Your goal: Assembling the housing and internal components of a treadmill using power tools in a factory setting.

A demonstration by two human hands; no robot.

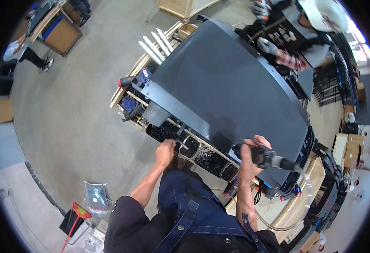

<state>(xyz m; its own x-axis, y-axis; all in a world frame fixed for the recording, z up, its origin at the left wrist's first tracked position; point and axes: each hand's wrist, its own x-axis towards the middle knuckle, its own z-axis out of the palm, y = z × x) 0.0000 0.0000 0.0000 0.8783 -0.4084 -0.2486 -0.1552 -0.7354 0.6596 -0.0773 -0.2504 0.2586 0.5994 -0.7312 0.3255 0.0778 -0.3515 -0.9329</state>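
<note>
Right hand (246, 166) gripping power tool (272, 160); labelled silver bag (96, 194).

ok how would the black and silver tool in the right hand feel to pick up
The tool may feel heavy for its size, since part of its body looks metallic. The pale hose curves loosely, so it likely bends and trails.

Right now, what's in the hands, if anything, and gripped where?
The right hand holds a black-and-silver handheld tool around its dark section, beside the silver part. Whether the left hand holds anything, I can't tell.
</note>
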